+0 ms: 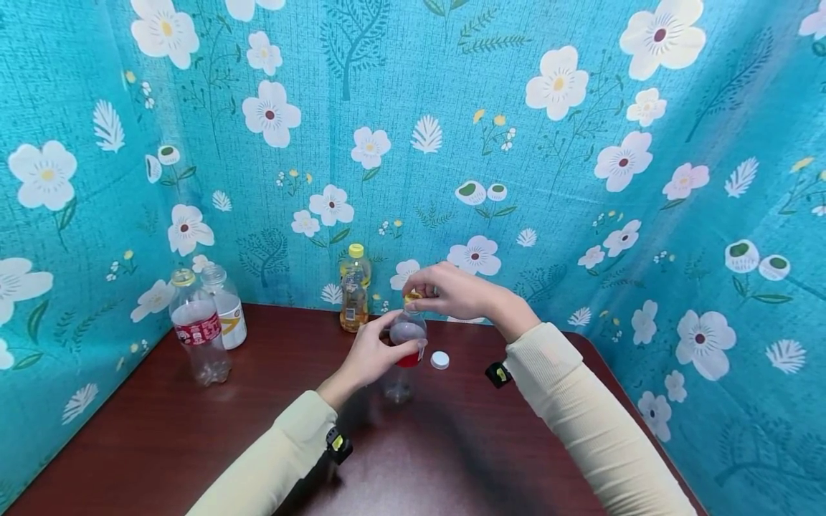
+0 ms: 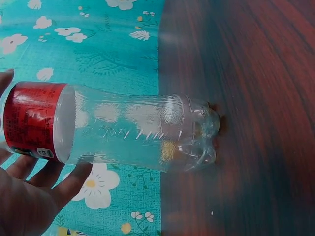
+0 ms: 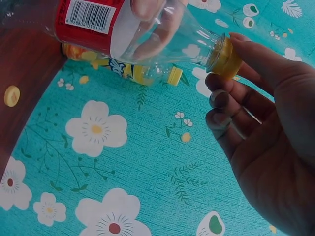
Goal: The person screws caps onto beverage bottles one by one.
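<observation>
In the head view my left hand [image 1: 376, 350] grips a clear plastic bottle [image 1: 408, 330] round its red label [image 2: 35, 118]. The bottle stands upright, and its knobbed base meets the table in the left wrist view. My right hand [image 1: 463, 290] pinches a yellow cap [image 3: 226, 60] between thumb and fingers at the bottle's mouth. The cap sits over the neck; how tightly it is screwed cannot be told. No liquid shows inside the bottle. Just right of it a white cap [image 1: 440, 360] lies on the table.
Behind stands a yellow-capped bottle [image 1: 354, 294] with amber liquid at its bottom. At the left are a clear bottle with a pink-red label [image 1: 196, 331] and a white-labelled bottle [image 1: 231, 319] without a cap. A floral curtain [image 1: 413, 143] borders the dark red table [image 1: 271, 401].
</observation>
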### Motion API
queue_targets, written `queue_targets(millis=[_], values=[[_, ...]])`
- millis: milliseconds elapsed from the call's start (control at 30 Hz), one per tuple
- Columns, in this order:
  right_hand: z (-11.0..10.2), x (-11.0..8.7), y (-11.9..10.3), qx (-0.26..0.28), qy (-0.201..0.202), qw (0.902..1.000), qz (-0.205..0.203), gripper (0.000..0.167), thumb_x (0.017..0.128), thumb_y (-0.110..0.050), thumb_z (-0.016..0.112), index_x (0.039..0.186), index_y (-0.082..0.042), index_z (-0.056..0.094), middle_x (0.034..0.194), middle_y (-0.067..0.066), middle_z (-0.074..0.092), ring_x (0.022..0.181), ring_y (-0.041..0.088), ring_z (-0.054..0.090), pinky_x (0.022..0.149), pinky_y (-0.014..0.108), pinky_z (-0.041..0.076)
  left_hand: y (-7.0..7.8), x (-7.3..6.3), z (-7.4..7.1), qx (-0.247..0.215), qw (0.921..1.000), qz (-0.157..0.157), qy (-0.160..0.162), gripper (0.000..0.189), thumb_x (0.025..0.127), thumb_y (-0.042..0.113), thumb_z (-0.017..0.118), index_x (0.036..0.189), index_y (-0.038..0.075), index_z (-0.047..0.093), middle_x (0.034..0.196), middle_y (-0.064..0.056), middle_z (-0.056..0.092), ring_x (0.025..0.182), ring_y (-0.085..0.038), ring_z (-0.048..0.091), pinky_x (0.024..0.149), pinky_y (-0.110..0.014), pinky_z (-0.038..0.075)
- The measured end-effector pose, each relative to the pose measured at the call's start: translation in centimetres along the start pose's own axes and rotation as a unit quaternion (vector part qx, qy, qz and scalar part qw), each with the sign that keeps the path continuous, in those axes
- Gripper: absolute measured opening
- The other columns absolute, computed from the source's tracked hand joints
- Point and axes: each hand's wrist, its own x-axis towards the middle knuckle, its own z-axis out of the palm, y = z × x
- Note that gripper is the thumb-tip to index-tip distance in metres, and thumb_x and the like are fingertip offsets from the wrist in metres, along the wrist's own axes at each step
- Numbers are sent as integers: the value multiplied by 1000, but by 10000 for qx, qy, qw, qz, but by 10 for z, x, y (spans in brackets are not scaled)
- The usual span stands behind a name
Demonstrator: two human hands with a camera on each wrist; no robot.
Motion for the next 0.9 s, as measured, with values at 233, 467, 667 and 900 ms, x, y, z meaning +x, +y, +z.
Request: queue_targets(millis=[233,467,667,900], values=[[1,0,2,120,95,9999,-52,17,99,-20,70,112,-9,75,68,-4,56,59,12,50,61,30,45,0,1,-1,-10,10000,11,-28,58,88,39,81,142,28,61,122,3,68,104,-20,65,84,-36,59],[3,4,-1,-291,236,9993,-92,16,98,-21,71,104,-7,77,62,-6,54,52,7,43,54,26,37,1,-2,3,-55,9999,106,87,56,88,39,82,139,28,62,118,3,70,100,-18,66,81,-33,59],[10,5,-15,-592,652,9960,178,15,97,-18,72,95,-4,78,59,-2,57,47,7,41,49,25,33,2,-4,9,-40,9987,308,407,51,87,38,83,134,30,64,111,3,72,94,-15,68,76,-31,59],[25,10,-43,-1037,1450,9698,1663,35,96,-17,70,63,-9,60,51,-4,39,43,11,38,45,26,33,5,-5,14,147,9959,514,733,49,87,40,83,132,29,65,113,3,73,95,-12,69,77,-29,59]])
